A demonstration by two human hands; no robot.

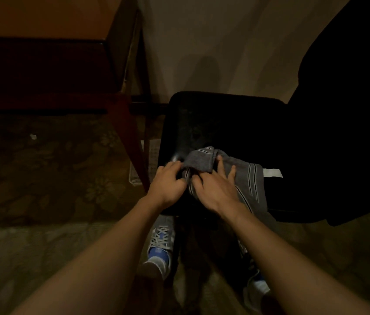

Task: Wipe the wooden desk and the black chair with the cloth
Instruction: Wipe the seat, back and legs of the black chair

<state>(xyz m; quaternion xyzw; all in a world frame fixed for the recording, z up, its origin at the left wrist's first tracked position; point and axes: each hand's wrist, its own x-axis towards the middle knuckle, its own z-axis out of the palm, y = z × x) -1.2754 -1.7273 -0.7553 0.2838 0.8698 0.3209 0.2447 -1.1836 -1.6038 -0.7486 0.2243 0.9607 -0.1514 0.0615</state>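
The grey striped cloth (204, 161) lies bunched at 6 o'clock on the black chair seat (213, 123). The left hand (168, 181) pinches its 9 o'clock fold; the right hand (215, 189) presses it, fingers spread. Soft, light and limp, it is probably best gathered into a wad

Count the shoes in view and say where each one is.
2. The left shoe sits on the floor between the forearms, just below the front edge of the chair. The right shoe is lower and further right, only partly visible.
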